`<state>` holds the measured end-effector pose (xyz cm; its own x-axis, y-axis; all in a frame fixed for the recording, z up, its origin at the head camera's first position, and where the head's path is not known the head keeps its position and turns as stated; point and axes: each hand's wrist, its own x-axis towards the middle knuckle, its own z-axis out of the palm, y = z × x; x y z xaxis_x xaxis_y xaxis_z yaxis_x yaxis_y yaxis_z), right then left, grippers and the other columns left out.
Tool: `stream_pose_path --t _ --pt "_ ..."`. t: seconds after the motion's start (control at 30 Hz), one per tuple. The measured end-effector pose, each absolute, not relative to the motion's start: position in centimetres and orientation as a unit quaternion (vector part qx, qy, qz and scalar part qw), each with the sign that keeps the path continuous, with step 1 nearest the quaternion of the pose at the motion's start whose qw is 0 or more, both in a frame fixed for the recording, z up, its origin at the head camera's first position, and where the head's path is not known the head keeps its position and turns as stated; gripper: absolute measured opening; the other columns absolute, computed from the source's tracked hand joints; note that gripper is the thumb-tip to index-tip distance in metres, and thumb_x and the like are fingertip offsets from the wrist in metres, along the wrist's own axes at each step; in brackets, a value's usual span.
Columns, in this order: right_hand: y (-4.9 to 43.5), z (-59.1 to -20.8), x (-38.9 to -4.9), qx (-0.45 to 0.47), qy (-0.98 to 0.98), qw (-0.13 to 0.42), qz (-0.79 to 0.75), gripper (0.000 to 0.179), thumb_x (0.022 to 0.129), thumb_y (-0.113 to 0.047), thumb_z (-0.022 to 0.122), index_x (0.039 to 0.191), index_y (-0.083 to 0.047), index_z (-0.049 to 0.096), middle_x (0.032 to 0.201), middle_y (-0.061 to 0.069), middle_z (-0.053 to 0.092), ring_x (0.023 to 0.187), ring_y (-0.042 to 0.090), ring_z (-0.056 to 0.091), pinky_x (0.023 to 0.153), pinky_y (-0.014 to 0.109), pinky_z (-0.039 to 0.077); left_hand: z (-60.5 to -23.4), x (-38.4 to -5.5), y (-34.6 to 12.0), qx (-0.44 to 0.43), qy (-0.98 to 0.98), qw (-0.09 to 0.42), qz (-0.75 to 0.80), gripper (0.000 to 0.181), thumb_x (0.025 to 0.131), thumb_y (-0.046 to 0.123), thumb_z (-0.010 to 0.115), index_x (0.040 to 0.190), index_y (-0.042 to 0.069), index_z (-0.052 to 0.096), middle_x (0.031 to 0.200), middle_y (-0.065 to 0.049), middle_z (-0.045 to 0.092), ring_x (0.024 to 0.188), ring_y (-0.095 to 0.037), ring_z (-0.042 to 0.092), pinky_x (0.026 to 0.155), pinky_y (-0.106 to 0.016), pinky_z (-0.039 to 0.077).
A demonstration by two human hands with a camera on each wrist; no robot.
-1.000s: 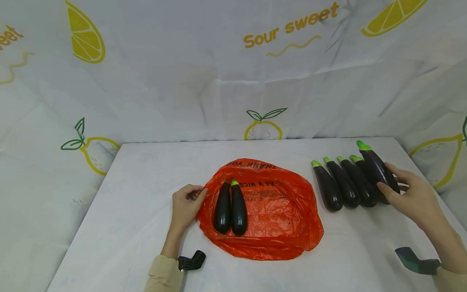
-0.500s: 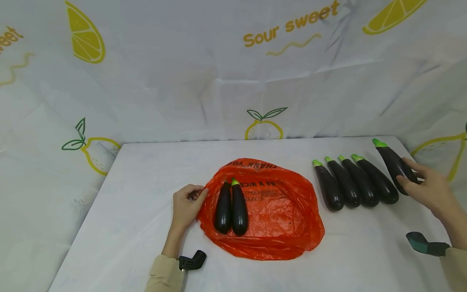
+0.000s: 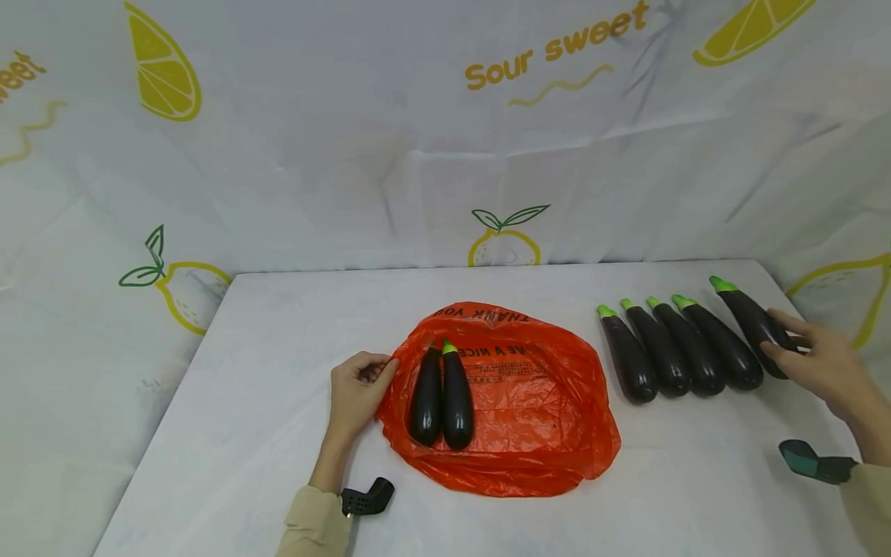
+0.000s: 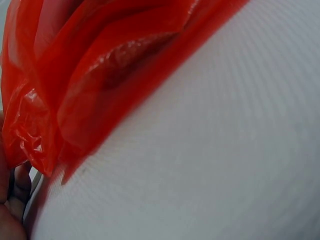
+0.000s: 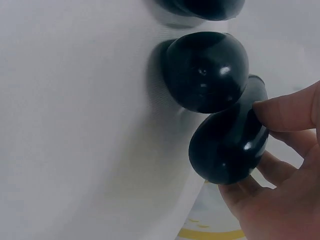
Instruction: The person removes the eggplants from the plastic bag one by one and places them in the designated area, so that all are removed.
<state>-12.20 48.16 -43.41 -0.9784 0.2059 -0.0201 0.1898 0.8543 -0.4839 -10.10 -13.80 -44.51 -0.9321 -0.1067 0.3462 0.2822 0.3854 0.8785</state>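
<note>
My right hand [image 3: 824, 363] grips the thick end of a dark purple eggplant [image 3: 752, 321] with a bright green cap, at the right end of a row. In the right wrist view the thumb and fingers curl round that eggplant [image 5: 227, 150], beside its neighbour [image 5: 207, 72]. With my left hand [image 3: 357, 391] I pinch the left rim of a red plastic bag [image 3: 522, 418] lying spread on the table. Two eggplants [image 3: 456, 398] lie side by side on the bag's left part. The left wrist view shows the bag's crumpled edge [image 4: 30, 125] at the fingers.
Several more eggplants [image 3: 626, 356] lie slanted in a row right of the bag, green caps toward the back. A white cloth [image 3: 244, 433] covers the table. Behind it hangs a white sheet [image 3: 334, 155] with lemon prints. Each wrist wears a dark device [image 3: 367, 497].
My right hand has carried the eggplant rightward off its neighbours, then slightly down toward the table at the row's right end. The left hand and the bag have stayed put.
</note>
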Motion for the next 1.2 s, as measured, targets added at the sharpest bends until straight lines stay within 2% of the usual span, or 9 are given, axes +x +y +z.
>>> stream_pose_path --t 0.17,0.2,0.37,0.5,0.67,0.73,0.8,0.9,1.2 --pt "44.6 -39.9 -10.6 -0.104 -0.961 -0.005 0.255 0.065 0.098 -0.011 0.053 0.150 0.017 0.026 0.137 0.057 0.032 0.114 0.070 0.038 0.062 0.044 0.052 -44.4 -10.1 -13.7 -0.053 -0.814 0.177 -0.551 0.005 0.084 -0.007 0.077 0.089 -0.006 0.076 0.073 -0.018 0.068 0.067 -0.007 0.052 0.063 -0.012 0.045" --pt "44.7 -40.0 -10.7 -0.102 -0.962 -0.005 0.254 0.065 0.098 -0.011 0.054 0.149 0.018 0.027 0.136 0.057 0.032 0.114 0.070 0.039 0.060 0.037 0.050 -44.5 -10.1 -13.7 -0.053 -0.813 0.178 -0.552 0.005 0.084 -0.007 0.076 0.089 -0.006 0.076 0.073 -0.018 0.068 0.067 -0.007 0.052 0.063 -0.012 0.045" --pt "45.2 -40.6 -10.7 -0.094 -0.961 -0.012 0.258 0.064 0.099 -0.014 0.053 0.149 0.017 0.028 0.137 0.057 0.032 0.114 0.071 0.038 0.060 0.031 0.048 -44.7 -10.1 -13.7 -0.054 -0.813 0.185 -0.550 0.006 0.084 -0.007 0.077 0.089 -0.004 0.077 0.073 -0.018 0.069 0.067 -0.006 0.052 0.063 -0.012 0.045" --pt "45.4 -41.0 -10.8 -0.087 -0.961 -0.018 0.261 0.062 0.101 -0.015 0.052 0.148 0.018 0.030 0.137 0.057 0.032 0.115 0.072 0.039 0.064 0.044 0.054 -44.8 -10.1 -13.7 -0.056 -0.814 0.191 -0.545 0.006 0.084 -0.007 0.077 0.088 -0.002 0.077 0.073 -0.017 0.069 0.067 -0.005 0.052 0.064 -0.011 0.044" --pt "45.5 -41.2 -10.8 -0.080 -0.961 -0.026 0.264 0.060 0.102 -0.016 0.049 0.147 0.019 0.030 0.137 0.057 0.032 0.115 0.073 0.039 0.064 0.039 0.053 -44.7 -10.1 -13.6 -0.056 -0.814 0.192 -0.545 0.007 0.083 -0.008 0.077 0.087 -0.002 0.077 0.073 -0.017 0.068 0.067 -0.005 0.052 0.064 -0.011 0.044" --pt "45.4 -41.2 -10.7 -0.081 -0.960 -0.027 0.266 0.060 0.103 -0.017 0.048 0.148 0.018 0.029 0.138 0.056 0.032 0.116 0.073 0.038 0.066 0.043 0.054 -44.6 -10.1 -13.6 -0.056 -0.813 0.190 -0.548 0.008 0.083 -0.009 0.076 0.087 -0.002 0.077 0.073 -0.017 0.068 0.067 -0.006 0.052 0.063 -0.011 0.044" --pt "45.3 -41.3 -10.7 -0.083 -0.960 -0.027 0.267 0.060 0.104 -0.018 0.047 0.149 0.017 0.029 0.139 0.056 0.031 0.118 0.073 0.037 0.074 0.058 0.054 -44.5 -10.1 -13.7 -0.057 -0.813 0.188 -0.549 0.008 0.083 -0.009 0.076 0.088 -0.003 0.077 0.073 -0.018 0.068 0.067 -0.006 0.052 0.063 -0.012 0.045" --pt "45.1 -41.4 -10.6 -0.087 -0.959 -0.024 0.267 0.061 0.105 -0.020 0.045 0.150 0.016 0.027 0.142 0.055 0.028 0.121 0.074 0.034 0.088 0.078 0.041 -44.4 -10.0 -13.7 -0.055 -0.812 0.183 -0.551 0.008 0.083 -0.009 0.076 0.089 -0.003 0.077 0.073 -0.018 0.068 0.067 -0.007 0.052 0.064 -0.012 0.045" --pt "44.8 -41.6 -10.4 -0.083 -0.956 -0.014 0.281 0.062 0.107 -0.023 0.043 0.151 0.016 0.024 0.147 0.053 0.022 0.133 0.074 0.024 0.096 0.081 0.033 -44.3 -10.0 -13.7 -0.056 -0.815 0.183 -0.546 0.005 0.084 -0.006 0.077 0.089 -0.005 0.076 0.074 -0.018 0.069 0.067 -0.008 0.052 0.064 -0.013 0.046"
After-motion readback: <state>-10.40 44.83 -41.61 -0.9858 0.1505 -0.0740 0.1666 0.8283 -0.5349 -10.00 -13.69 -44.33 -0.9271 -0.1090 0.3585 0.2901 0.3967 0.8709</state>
